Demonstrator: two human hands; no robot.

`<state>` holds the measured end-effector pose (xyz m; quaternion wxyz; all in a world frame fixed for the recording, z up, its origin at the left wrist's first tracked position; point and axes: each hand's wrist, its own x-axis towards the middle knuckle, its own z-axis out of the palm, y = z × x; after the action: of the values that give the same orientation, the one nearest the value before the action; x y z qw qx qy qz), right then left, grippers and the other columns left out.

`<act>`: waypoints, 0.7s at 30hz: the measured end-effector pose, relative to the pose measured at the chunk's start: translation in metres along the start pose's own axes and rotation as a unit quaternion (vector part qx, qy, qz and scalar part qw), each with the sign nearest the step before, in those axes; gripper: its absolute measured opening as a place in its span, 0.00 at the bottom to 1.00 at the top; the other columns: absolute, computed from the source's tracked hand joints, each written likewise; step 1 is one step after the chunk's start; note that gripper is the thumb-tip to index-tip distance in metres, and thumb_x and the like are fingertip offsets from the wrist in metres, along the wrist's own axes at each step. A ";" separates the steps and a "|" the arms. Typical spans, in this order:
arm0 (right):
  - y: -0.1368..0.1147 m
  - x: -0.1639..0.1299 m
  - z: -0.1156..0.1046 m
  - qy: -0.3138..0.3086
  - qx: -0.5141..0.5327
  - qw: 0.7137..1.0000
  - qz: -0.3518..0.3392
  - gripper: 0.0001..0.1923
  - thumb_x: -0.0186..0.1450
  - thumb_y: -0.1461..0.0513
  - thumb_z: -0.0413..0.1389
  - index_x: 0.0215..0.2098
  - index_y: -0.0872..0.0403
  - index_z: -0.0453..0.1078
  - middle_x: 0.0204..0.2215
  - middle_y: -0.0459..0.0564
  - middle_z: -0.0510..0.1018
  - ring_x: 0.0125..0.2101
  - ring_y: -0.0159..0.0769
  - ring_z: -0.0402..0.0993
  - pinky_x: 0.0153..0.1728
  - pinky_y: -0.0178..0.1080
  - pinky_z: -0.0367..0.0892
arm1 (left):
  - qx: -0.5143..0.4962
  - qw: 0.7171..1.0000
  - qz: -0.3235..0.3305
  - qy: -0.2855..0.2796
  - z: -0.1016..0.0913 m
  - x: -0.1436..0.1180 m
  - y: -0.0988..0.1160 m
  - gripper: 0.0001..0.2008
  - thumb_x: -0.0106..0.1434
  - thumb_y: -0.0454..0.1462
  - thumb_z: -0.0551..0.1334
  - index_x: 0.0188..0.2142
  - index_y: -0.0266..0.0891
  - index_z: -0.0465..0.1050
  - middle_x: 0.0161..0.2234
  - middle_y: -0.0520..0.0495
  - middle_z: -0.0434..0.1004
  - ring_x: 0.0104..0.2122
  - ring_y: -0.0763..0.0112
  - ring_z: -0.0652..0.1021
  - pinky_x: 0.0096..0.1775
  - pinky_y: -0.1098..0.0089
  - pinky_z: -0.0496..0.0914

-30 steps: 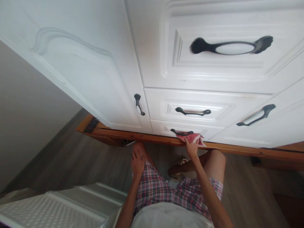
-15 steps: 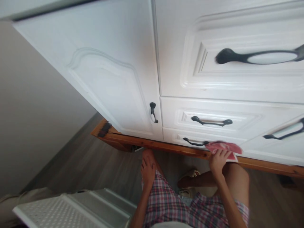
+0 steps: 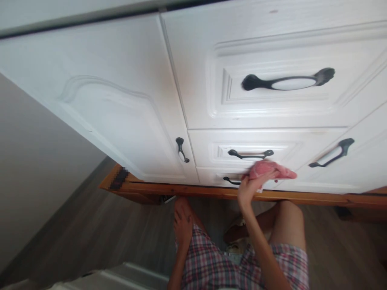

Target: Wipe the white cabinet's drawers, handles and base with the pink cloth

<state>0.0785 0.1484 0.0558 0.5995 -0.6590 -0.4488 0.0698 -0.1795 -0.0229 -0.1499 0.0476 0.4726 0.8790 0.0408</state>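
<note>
**Soft pink cloth pressed against the lowest drawer front**

The left hand [image 3: 182, 219] is resting flat on the person's left knee, fingers relaxed and holding nothing. To its right, the right hand [image 3: 250, 187] is gripping a crumpled pink fabric cloth [image 3: 272, 171], bunching it against the lowest white panelled drawer front [image 3: 211, 176]. The cloth is covering the right end of that drawer's black curved metal handle [image 3: 231, 181], just above the orange-brown wooden plinth [image 3: 302, 197]. The cloth is looking light, limp and easy to fold, so it probably needs a bunched handful rather than 1 pinched corner.
</note>
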 end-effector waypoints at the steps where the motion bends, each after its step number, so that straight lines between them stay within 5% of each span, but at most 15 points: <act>1: -0.009 -0.013 0.013 -0.007 -0.008 1.000 -0.003 0.52 0.65 0.66 0.50 0.80 0.68 0.27 0.80 0.71 0.27 0.79 0.59 0.19 0.75 0.70 0.28 | -0.001 1.000 0.000 -0.001 0.000 0.000 0.000 0.33 0.78 0.44 0.53 0.77 0.34 0.57 0.72 0.22 0.60 0.58 0.39 0.79 0.57 0.48 0.75; 4: -0.023 -0.059 0.052 -0.048 -0.031 0.998 -0.014 0.48 0.66 0.68 0.48 0.79 0.72 0.33 0.78 0.79 0.28 0.78 0.66 0.15 0.72 0.78 0.39 | -0.005 1.000 0.002 -0.002 -0.001 -0.001 -0.001 0.33 0.78 0.46 0.52 0.77 0.36 0.57 0.72 0.22 0.60 0.58 0.39 0.79 0.56 0.47 0.76; 6: -0.026 -0.090 0.073 -0.137 -0.068 0.987 -0.041 0.40 0.67 0.72 0.44 0.77 0.75 0.46 0.77 0.85 0.39 0.78 0.70 0.18 0.68 0.83 0.43 | -0.011 1.000 0.005 0.001 -0.002 -0.001 -0.001 0.33 0.78 0.45 0.52 0.77 0.35 0.57 0.72 0.22 0.60 0.59 0.38 0.78 0.57 0.47 0.75; 8: -0.027 -0.115 0.088 -0.253 -0.063 0.961 -0.091 0.33 0.69 0.73 0.44 0.72 0.70 0.62 0.73 0.82 0.57 0.78 0.74 0.32 0.67 0.85 0.45 | -0.019 1.000 0.006 0.004 -0.003 0.000 -0.002 0.33 0.78 0.45 0.53 0.76 0.33 0.58 0.72 0.21 0.61 0.59 0.37 0.78 0.58 0.46 0.75; 11: -0.025 -0.139 0.096 -0.360 -0.019 0.923 -0.136 0.27 0.72 0.71 0.50 0.65 0.54 0.76 0.65 0.65 0.75 0.74 0.67 0.55 0.69 0.78 0.53 | -0.030 1.000 0.006 0.001 -0.007 0.003 -0.004 0.33 0.76 0.45 0.55 0.75 0.31 0.60 0.70 0.20 0.63 0.59 0.37 0.79 0.57 0.46 0.76; 14: -0.013 -0.149 0.087 -0.437 0.030 0.888 -0.138 0.26 0.72 0.70 0.53 0.64 0.46 0.77 0.68 0.54 0.75 0.74 0.57 0.58 0.73 0.71 0.52 | -0.039 0.999 0.010 -0.010 -0.010 0.004 -0.006 0.34 0.76 0.46 0.55 0.76 0.32 0.59 0.69 0.19 0.64 0.59 0.37 0.79 0.56 0.46 0.77; 17: 0.015 -0.150 0.063 -0.493 0.092 0.860 -0.098 0.25 0.70 0.70 0.54 0.62 0.49 0.78 0.71 0.52 0.72 0.76 0.49 0.54 0.76 0.61 0.50 | -0.052 0.998 0.015 -0.020 -0.013 0.003 -0.008 0.35 0.77 0.47 0.54 0.77 0.32 0.56 0.70 0.18 0.62 0.60 0.36 0.78 0.56 0.44 0.76; 21: 0.070 -0.144 0.007 -0.506 0.178 0.844 0.019 0.18 0.60 0.69 0.57 0.44 0.52 0.84 0.52 0.53 0.86 0.59 0.45 0.78 0.65 0.48 0.70 | -0.084 0.996 0.038 -0.011 -0.026 -0.004 -0.004 0.32 0.74 0.42 0.57 0.73 0.28 0.63 0.69 0.16 0.62 0.59 0.32 0.78 0.59 0.37 0.73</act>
<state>0.0248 0.0644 -0.0698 0.3947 -0.4229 -0.6569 0.4836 -0.1835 -0.0290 -0.1239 0.0949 0.5001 0.8535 0.1114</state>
